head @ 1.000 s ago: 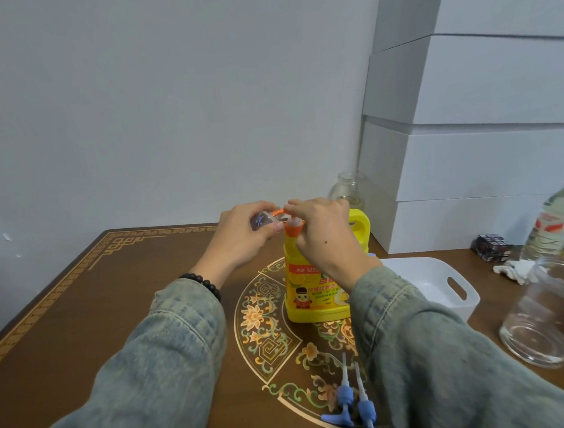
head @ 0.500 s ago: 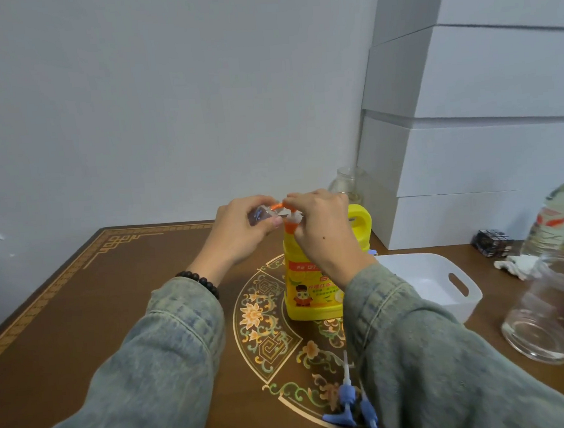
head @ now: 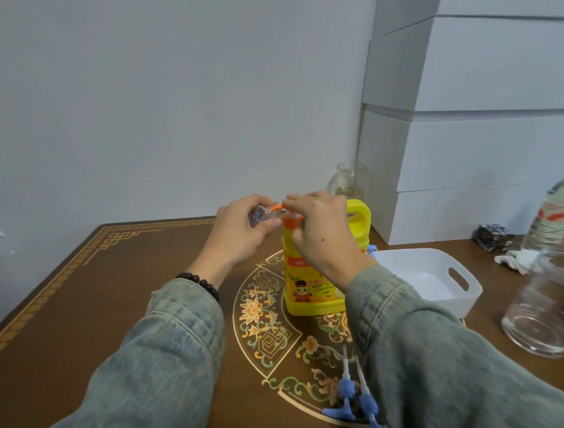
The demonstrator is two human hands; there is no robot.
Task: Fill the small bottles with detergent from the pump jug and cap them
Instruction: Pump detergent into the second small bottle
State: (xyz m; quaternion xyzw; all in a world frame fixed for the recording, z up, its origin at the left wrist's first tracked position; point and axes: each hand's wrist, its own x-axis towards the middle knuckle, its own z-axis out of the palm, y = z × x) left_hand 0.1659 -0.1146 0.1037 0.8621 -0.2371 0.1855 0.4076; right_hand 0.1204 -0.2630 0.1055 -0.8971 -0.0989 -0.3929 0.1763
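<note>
Our left hand (head: 238,232) has its grip closed around a small clear bottle (head: 261,215), held tilted at the orange spout (head: 277,207) of the yellow jug (head: 312,279). Our right hand (head: 318,224) rests on the pump top; how tightly it grips we cannot tell. The jug stands mid-surface (head: 113,311), two blue pump caps (head: 355,397) lying nearer us

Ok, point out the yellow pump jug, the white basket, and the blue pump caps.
yellow pump jug (head: 308,291): head view, front label.
white basket (head: 462,296): head view, near right wall.
blue pump caps (head: 346,387): head view, collar of the left one.
</note>
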